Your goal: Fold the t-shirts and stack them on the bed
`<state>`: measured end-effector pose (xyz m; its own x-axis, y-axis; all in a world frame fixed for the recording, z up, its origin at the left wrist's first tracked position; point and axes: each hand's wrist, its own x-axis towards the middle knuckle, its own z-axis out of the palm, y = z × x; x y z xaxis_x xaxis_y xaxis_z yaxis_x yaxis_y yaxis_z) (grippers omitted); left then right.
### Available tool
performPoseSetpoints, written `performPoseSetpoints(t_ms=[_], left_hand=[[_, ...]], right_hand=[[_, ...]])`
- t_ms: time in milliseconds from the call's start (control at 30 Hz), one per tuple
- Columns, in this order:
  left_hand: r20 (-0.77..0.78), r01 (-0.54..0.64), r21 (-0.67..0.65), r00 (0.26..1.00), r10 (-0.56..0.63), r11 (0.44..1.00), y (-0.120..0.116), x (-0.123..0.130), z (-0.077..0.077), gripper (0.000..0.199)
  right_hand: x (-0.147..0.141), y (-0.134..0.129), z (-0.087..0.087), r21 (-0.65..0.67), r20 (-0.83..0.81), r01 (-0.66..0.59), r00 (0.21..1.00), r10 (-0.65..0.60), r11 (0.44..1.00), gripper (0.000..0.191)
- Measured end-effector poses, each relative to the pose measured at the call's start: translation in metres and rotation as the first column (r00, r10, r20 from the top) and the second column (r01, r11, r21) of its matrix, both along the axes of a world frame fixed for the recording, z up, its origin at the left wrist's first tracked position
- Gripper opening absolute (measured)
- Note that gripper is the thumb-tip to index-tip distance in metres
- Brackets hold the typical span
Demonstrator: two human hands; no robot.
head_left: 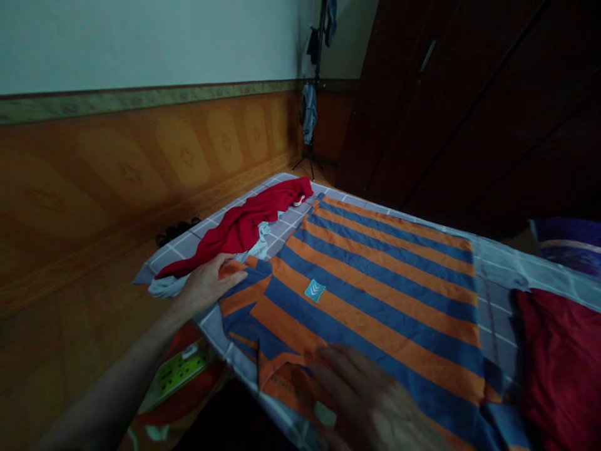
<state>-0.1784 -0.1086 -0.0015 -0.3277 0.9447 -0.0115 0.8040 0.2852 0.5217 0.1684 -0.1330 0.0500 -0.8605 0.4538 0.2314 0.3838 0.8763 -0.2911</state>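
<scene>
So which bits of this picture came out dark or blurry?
In the head view, light is dim and the wardrobe sinks almost to black; in that same view, the right hand looks blurred, while the striped shirt shows its stripes clearly.

Two bare hands, I count from my remote post, one left (211, 282) and one right (370, 398), and here's one striped shirt (375, 269) with one light-blue patch (314, 290)! Two red cloths (244, 222) (561, 351) now, and I make it one checked sheet (498, 304)! Further out I tally one coat stand (320, 56), one wardrobe handle (428, 55), one lime-green perforated object (178, 376) and one purple bundle (568, 241).
</scene>
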Motion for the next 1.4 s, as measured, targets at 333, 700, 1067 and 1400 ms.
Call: performPoseSetpoints(t_ms=[333,700,1067,1400], left_hand=[[0.307,0.017,0.13,0.95,-0.056,0.991,0.002,0.002,-0.002,0.022],[0.163,0.713,0.192,0.655,-0.738,0.674,-0.018,0.055,0.027,0.027],[0.117,0.623,0.048,0.773,-0.624,0.781,-0.038,0.024,0.017,0.029],[-0.026,0.595,-0.093,0.8,-0.599,0.798,-0.045,0.028,0.009,0.031]], right_hand=[[-0.102,0.046,-0.013,-0.274,0.176,-0.053,0.979,0.104,0.96,0.054],[-0.126,0.016,-0.042,-0.102,0.181,-0.164,0.967,0.181,0.981,0.047],[-0.102,0.067,-0.01,-0.269,0.094,0.293,0.956,-0.277,0.918,0.026],[-0.142,0.112,-0.033,0.111,0.17,0.251,0.949,-0.267,0.962,0.024]])
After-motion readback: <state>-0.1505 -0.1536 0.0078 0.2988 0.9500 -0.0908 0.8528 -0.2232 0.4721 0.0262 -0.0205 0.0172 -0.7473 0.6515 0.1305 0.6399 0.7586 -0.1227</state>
